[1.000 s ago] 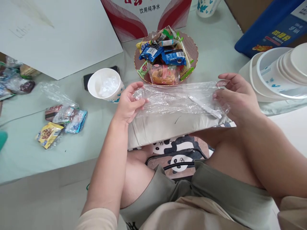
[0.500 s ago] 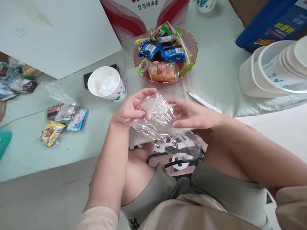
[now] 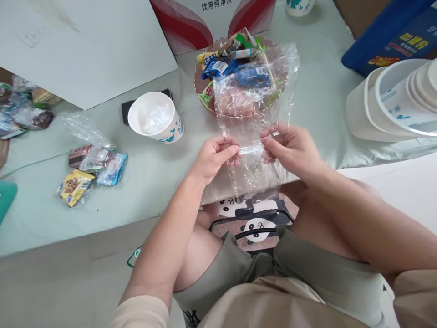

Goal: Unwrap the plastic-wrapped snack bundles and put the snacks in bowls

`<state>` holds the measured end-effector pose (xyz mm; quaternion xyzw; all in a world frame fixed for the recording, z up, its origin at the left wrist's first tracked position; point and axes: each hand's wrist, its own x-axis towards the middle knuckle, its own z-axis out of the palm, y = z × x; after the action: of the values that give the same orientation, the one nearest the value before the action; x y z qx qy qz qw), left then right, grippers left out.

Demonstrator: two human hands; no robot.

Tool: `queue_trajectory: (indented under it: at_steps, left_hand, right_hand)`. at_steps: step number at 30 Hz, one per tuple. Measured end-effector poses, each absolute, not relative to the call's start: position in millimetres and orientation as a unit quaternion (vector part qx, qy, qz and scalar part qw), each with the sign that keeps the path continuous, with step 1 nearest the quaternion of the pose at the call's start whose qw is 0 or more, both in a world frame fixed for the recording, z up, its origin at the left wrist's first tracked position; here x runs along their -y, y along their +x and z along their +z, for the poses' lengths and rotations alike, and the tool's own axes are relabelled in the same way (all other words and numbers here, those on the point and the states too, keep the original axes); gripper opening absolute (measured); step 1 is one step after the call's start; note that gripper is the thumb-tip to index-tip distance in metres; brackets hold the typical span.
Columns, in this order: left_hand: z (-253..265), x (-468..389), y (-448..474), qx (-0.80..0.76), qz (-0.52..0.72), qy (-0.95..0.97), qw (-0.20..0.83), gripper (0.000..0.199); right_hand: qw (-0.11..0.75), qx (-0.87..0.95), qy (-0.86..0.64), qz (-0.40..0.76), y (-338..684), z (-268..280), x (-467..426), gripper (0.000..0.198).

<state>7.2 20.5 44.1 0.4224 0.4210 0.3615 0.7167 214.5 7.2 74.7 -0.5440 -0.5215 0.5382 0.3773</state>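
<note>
A clear plastic bag (image 3: 249, 132) is stretched out between my two hands above the table's front edge. Pinched on its left side is my left hand (image 3: 218, 157), thumb against fingers. My right hand (image 3: 288, 148) grips the right side the same way. The bag's far part spreads over the snack bowl (image 3: 201, 98), a pink ribbed dish with a gold rim. Through the film I see wrapped snacks, among them a blue packet (image 3: 218, 68) and others blurred by the plastic.
Left of my hands stands a paper cup (image 3: 155, 116) with clear plastic inside, a dark phone partly behind it. Farther left lie a bagged snack bundle (image 3: 99, 159) and a yellow cookie packet (image 3: 75, 187). White tubs (image 3: 362, 107) with stacked cups stand right; boxes stand behind.
The crumpled bag is now spread flat and reaches forward over the bowl. Both hands have shifted to the right, and each now pinches one side of it.
</note>
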Motion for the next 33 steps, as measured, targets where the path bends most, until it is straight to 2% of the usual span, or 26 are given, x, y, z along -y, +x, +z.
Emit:
queue_trajectory:
  at_steps: [3, 6, 9, 13, 17, 19, 20, 22, 23, 24, 27, 30, 33]
  left_hand:
    - [44.2, -24.7, 0.7, -0.416, 0.386, 0.435, 0.699, 0.029]
    - [43.2, -25.9, -4.6, -0.41, 0.377, 0.429, 0.711, 0.029]
    - [42.0, -25.3, -6.4, -0.407, 0.374, 0.419, 0.721, 0.023]
    - [39.4, -27.6, -7.5, -0.399, 0.403, 0.416, 0.711, 0.015]
    - [34.1, -30.3, -8.7, -0.408, 0.429, 0.441, 0.675, 0.032]
    - [31.4, -30.2, -8.8, -0.416, 0.434, 0.474, 0.643, 0.026]
    - [30.4, -29.9, -8.9, -0.414, 0.438, 0.487, 0.632, 0.026]
    - [29.6, -29.4, -10.1, -0.399, 0.453, 0.491, 0.629, 0.039]
    - [29.8, -29.2, -11.2, -0.39, 0.464, 0.482, 0.633, 0.046]
    - [30.5, -29.2, -12.5, -0.381, 0.472, 0.471, 0.64, 0.053]
    - [34.5, -28.1, -15.7, -0.369, 0.437, 0.445, 0.69, 0.063]
    - [39.6, -24.6, -13.2, -0.382, 0.355, 0.433, 0.735, 0.044]
    - [44.1, -21.4, -7.8, -0.423, 0.361, 0.412, 0.722, 0.027]
  right_hand:
    - [0.38, 0.544, -0.539, 0.519, 220.0, 71.0, -7.9, 0.011]
    - [0.418, 0.556, -0.487, 0.529, 224.3, 69.0, -8.2, 0.014]
    - [0.447, 0.567, -0.449, 0.526, 226.9, 70.1, -8.0, 0.005]
    - [0.42, 0.59, -0.431, 0.539, 231.2, 69.0, -9.1, 0.016]
    - [0.412, 0.614, -0.46, 0.492, 232.0, 59.8, -11.4, 0.029]
    - [0.405, 0.607, -0.497, 0.47, 229.3, 55.0, -11.5, 0.015]
    - [0.406, 0.593, -0.509, 0.474, 227.3, 53.0, -11.3, 0.017]
    - [0.413, 0.551, -0.512, 0.513, 223.2, 50.2, -10.8, 0.051]
    - [0.412, 0.531, -0.508, 0.54, 221.4, 49.4, -10.7, 0.059]
    - [0.404, 0.516, -0.505, 0.562, 219.7, 49.3, -10.6, 0.058]
    - [0.402, 0.493, -0.508, 0.581, 215.9, 52.4, -10.6, 0.029]
    - [0.443, 0.466, -0.493, 0.585, 213.4, 58.2, -9.7, 0.027]
    - [0.387, 0.475, -0.478, 0.629, 212.6, 61.8, -7.9, 0.033]
